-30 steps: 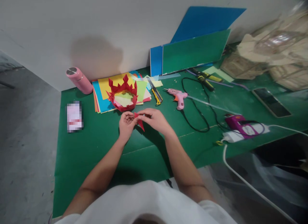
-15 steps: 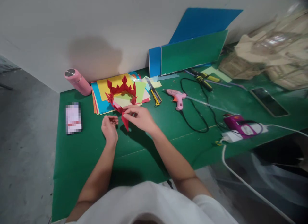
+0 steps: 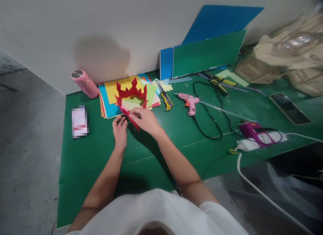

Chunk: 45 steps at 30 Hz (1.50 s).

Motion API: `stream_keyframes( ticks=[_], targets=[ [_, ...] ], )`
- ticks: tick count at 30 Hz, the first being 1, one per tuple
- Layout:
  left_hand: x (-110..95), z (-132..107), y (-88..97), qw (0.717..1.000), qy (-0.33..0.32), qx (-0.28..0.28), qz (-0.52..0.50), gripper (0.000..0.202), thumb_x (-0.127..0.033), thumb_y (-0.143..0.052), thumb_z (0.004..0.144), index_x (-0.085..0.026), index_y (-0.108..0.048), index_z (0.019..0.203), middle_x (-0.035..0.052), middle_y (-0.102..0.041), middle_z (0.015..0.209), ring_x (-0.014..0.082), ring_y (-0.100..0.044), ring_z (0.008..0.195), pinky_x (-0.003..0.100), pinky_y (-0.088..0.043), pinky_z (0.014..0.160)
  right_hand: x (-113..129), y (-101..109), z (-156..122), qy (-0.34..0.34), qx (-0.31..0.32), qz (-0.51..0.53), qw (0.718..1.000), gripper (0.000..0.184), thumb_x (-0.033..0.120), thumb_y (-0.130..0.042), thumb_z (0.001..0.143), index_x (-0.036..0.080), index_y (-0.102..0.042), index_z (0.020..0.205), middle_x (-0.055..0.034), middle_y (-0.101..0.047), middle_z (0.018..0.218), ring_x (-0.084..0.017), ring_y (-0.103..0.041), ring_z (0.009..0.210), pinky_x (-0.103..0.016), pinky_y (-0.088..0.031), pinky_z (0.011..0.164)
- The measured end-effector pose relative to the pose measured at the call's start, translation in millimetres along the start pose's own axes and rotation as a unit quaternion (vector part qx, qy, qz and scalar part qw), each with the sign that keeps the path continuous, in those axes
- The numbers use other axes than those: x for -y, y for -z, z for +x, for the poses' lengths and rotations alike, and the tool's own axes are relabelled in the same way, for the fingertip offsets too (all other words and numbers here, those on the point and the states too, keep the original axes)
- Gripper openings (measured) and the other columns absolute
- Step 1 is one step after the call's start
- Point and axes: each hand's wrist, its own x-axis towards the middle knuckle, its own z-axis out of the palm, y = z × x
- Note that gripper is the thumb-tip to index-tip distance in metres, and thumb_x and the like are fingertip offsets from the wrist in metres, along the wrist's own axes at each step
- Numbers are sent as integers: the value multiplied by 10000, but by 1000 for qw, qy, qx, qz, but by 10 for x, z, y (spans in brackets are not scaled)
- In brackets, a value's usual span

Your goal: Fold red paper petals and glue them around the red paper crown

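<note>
A red folded-paper crown with pointed tips is held upright in a ring above the table's coloured paper. My right hand pinches it at the near side, where a loose red strip end hangs down below the fingers. Close to the crown's lower near edge is my left hand, its fingers loosely bent and apart. Whether its fingertips touch the paper I cannot tell.
Coloured paper sheets lie behind the crown, with a yellow utility knife beside them. Further right are a pink glue gun, its black cable, a power strip and a phone. A pink bottle stands back left.
My left hand has moved up and right, closer to the crown's near edge. The crown has turned slightly in my right hand. The whole view has shifted a little.
</note>
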Motion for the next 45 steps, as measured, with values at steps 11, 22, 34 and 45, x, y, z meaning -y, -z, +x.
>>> stream_keyframes(
  ticks=[11,22,34,45],
  targets=[
    [-179,-89,-235,971,136,130,-144,427,-327,-812,692,-213,-641,1067,64,-655,1224,202,-592,1171,350,-433,1047,18,302,-51,-3,30,135,990,171,348,-587,831,188,-645,810,-15,-685,820,-142,-625,757,-287,-486,702],
    [-187,-145,-226,971,105,147,-155,529,-317,-865,612,-259,-650,1092,44,-689,1179,181,-648,1068,306,-509,924,188,637,-164,28,-119,239,963,207,406,-706,770,205,-661,794,17,-630,744,-94,-552,635,-251,-480,617],
    [-86,-266,-206,975,110,155,-115,600,-386,-866,596,-243,-619,1124,61,-703,1137,231,-655,1086,383,-503,970,199,556,-150,24,-274,91,957,202,428,-560,881,240,-632,906,-23,-665,852,-161,-632,743,-339,-539,724],
    [-117,-273,-231,979,92,139,-118,663,-422,-874,582,-271,-588,1160,76,-664,1235,228,-653,1093,381,-525,949,175,498,-139,19,-179,50,982,105,270,-565,845,199,-636,815,-3,-655,746,-136,-603,666,-298,-494,694]
  ],
)
